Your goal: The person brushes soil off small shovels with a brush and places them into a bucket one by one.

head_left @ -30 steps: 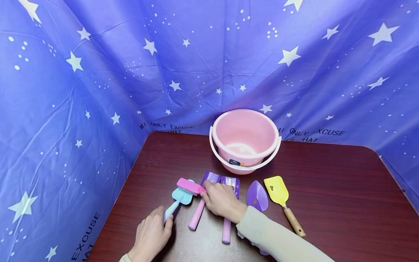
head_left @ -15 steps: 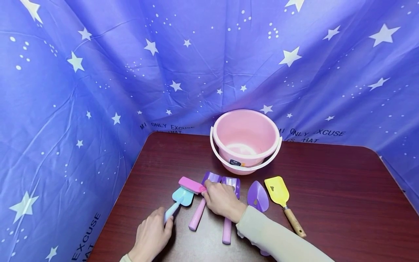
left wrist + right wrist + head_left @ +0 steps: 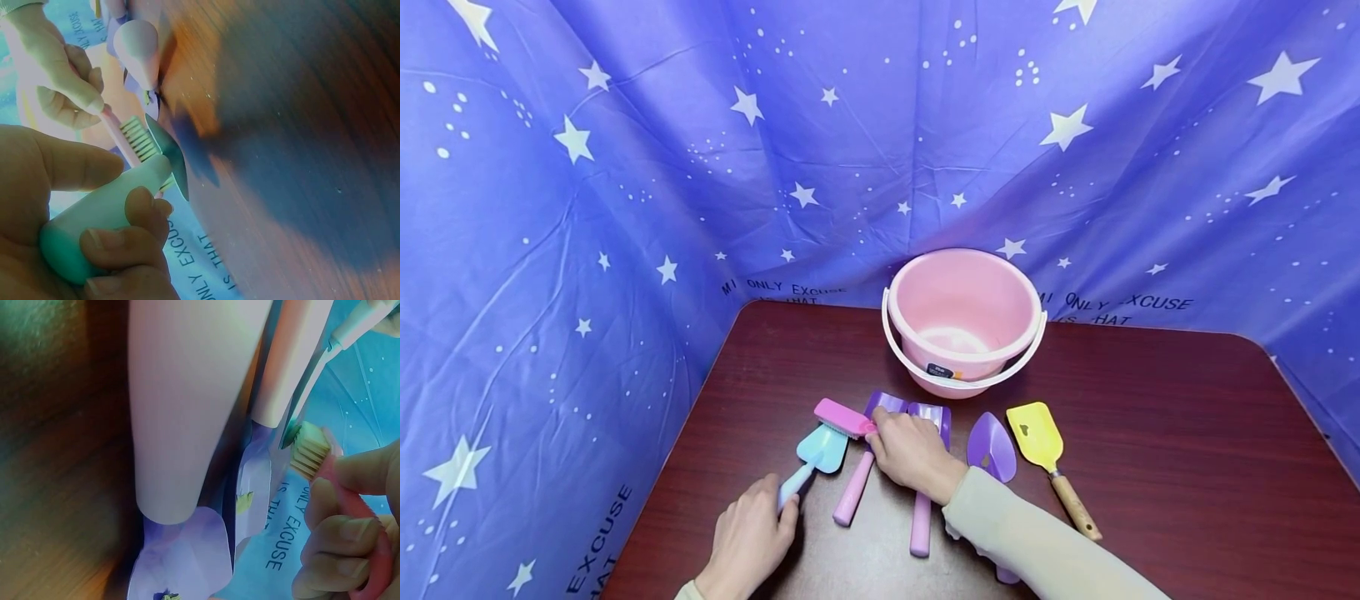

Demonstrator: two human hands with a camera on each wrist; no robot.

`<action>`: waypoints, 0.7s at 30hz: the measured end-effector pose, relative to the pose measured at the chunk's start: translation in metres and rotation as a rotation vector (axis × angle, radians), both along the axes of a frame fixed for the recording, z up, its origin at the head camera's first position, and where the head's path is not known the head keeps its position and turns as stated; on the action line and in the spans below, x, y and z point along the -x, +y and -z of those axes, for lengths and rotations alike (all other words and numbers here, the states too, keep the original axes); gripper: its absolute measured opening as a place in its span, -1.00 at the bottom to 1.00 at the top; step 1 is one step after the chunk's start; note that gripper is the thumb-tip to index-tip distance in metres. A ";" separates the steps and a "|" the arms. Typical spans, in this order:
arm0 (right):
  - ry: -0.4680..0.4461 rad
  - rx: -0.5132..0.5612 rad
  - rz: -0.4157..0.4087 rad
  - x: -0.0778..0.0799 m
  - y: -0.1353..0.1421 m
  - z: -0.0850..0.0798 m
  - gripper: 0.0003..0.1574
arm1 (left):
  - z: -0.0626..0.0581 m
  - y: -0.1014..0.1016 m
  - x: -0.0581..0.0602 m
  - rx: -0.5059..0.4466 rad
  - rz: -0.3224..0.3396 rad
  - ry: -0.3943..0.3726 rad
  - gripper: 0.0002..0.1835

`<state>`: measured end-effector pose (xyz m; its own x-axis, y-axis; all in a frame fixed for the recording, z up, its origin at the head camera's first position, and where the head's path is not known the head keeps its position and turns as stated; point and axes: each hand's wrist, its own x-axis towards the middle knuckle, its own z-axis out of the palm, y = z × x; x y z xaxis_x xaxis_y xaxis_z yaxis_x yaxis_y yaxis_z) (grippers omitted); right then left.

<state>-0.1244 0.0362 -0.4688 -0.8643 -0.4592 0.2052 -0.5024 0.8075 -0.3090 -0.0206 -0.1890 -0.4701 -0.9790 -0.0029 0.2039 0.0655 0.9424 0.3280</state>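
Note:
My left hand [image 3: 748,527] grips the handle of a light-blue toy shovel [image 3: 822,450], fingers wrapped round it in the left wrist view. The heart-shaped blade points away from me, held tilted over the table. In my right hand [image 3: 912,450] is a pink brush [image 3: 841,417], thumb and fingers curled round its handle. Its pale bristles [image 3: 310,453] face down at the far edge of the blue blade, and in the left wrist view the bristles overlap the blade. Beneath the right wrist lies a purple shovel with a pink handle [image 3: 921,527], its middle hidden by the hand.
Another purple shovel with a pink handle [image 3: 853,492] lies between the hands. To the right are a pointed purple trowel [image 3: 990,448], partly under the sleeve, and a yellow shovel [image 3: 1037,433] with a wooden handle. A pink bucket [image 3: 962,358] stands behind; a starry blue curtain [image 3: 850,150] surrounds the table.
The brush has shifted slightly right and away from me across the blue blade, uncovering more of its face. The left hand has barely moved, still holding the shovel.

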 end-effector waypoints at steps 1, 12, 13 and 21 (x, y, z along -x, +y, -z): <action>0.001 0.003 -0.001 0.001 0.000 0.000 -0.77 | 0.000 0.000 0.000 0.000 0.000 -0.001 -0.73; 0.004 0.023 0.000 -0.002 0.001 -0.002 -0.75 | 0.002 -0.001 0.000 -0.004 -0.010 0.004 -0.74; 0.006 0.026 -0.010 -0.003 0.000 -0.003 -0.76 | 0.002 -0.002 0.000 -0.005 -0.010 0.007 -0.74; -0.001 0.046 -0.108 -0.019 -0.009 -0.009 -0.76 | 0.001 -0.002 0.001 -0.004 -0.011 0.017 -0.73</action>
